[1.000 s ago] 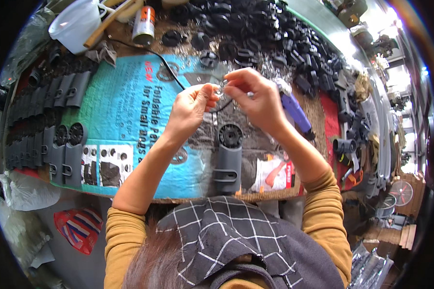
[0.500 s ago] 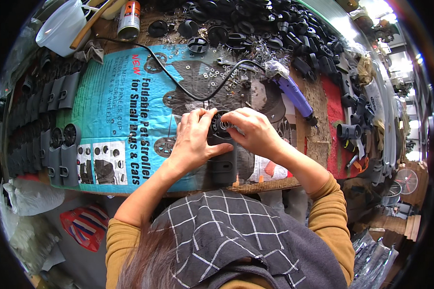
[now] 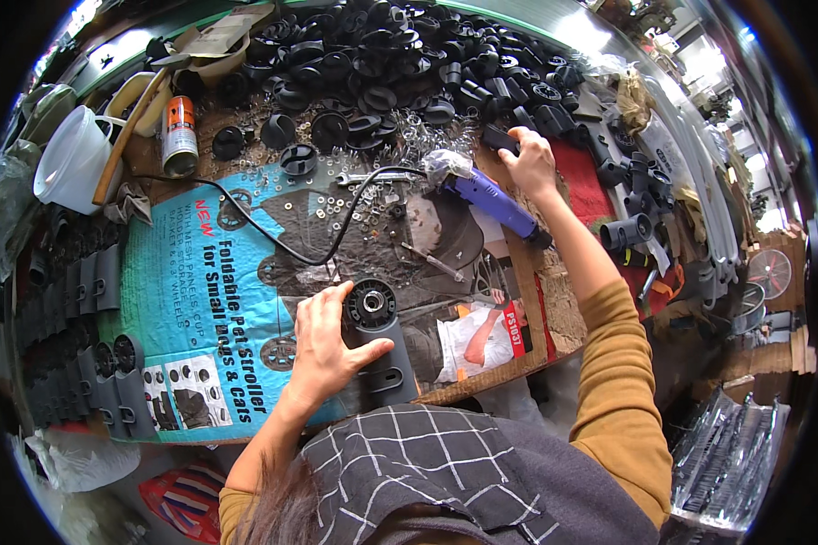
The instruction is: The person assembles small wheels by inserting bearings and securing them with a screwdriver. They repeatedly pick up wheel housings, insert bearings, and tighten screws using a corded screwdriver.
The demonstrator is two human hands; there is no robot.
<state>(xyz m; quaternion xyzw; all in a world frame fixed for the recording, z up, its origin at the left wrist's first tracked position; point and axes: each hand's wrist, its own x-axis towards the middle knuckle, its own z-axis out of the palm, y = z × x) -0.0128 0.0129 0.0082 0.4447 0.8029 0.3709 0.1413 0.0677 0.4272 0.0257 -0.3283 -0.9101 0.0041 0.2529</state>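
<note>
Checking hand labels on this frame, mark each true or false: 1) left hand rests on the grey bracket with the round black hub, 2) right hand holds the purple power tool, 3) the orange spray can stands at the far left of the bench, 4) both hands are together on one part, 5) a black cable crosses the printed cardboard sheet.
1) True: the left hand lies on the grey bracket, thumb against its side.
2) False: the right hand is on a small black part by the pile; the purple power tool lies untouched beside it.
3) True: the orange spray can stands near the white jug.
4) False: the hands are far apart.
5) True: the black cable runs over the printed cardboard sheet.
</note>
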